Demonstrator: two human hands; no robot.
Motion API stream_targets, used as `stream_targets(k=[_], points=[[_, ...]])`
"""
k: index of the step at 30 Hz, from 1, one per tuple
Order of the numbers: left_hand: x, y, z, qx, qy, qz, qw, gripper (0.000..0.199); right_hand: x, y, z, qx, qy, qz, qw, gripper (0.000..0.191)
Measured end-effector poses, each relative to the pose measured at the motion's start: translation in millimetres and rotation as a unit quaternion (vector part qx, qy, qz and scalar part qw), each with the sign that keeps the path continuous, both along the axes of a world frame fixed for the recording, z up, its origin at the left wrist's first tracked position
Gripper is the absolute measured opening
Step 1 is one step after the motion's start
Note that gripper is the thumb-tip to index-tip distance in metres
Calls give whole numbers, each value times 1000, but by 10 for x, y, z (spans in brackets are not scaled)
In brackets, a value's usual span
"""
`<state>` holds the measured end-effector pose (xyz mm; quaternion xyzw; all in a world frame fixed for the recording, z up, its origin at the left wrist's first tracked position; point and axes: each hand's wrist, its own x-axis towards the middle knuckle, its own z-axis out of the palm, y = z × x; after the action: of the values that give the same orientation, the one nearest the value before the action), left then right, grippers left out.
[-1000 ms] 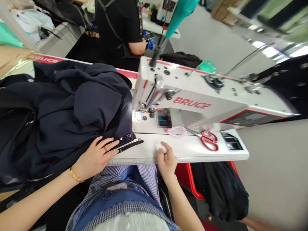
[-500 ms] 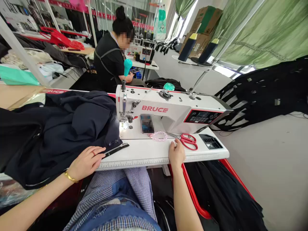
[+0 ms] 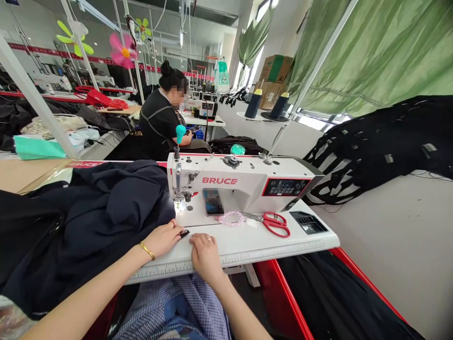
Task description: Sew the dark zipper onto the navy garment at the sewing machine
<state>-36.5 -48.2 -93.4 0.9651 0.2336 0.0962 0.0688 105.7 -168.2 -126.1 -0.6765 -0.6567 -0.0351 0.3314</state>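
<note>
The table (image 3: 244,243) carries the garment (image 3: 116,203) across its left end and the machine (image 3: 244,177) along its back edge. The left hand (image 3: 164,240) has advanced over the zipper (image 3: 184,233), between machine and front edge; only the zipper's dark end shows beyond the bent fingers. Whether this hand grasps or merely presses cannot be told. The right hand (image 3: 205,252) has moved clear of the scissors (image 3: 264,218), near the right end, and rests half curled just beside the zipper; any grip is hidden. Both hands thus attend the zipper end. Count: one garment, one machine, two hands, one pair of scissors, one pink bracelet (image 3: 231,224), one white piece (image 3: 252,223) beside the blades.
</note>
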Motion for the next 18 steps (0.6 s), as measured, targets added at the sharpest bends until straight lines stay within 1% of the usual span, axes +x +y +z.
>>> stream_targets(k=[3,5,7,10,12,14,16,18], points=[[-6,119,26,-33,15,-16,999,21,-138,257,63,-31,15,21,999,19],[-36,185,29,-53,15,-24,998,19,-148,382,63,-49,31,23,998,19],[-60,228,5,-69,6,-26,997,20,-129,444,38,-64,49,22,996,20],[-80,241,-65,-79,-26,-28,996,21,-103,445,23,-77,72,9,994,25],[-92,222,-107,-73,-53,-33,995,23,-107,422,62,-72,77,5,994,31],[-101,197,-132,-55,-81,-43,994,26,-128,403,130,-74,67,27,995,41],[-105,181,-138,-29,-107,-53,992,28,-154,396,189,-96,45,59,993,51],[-109,175,-127,-2,-132,-55,990,29,-172,411,210,-114,26,69,991,53]])
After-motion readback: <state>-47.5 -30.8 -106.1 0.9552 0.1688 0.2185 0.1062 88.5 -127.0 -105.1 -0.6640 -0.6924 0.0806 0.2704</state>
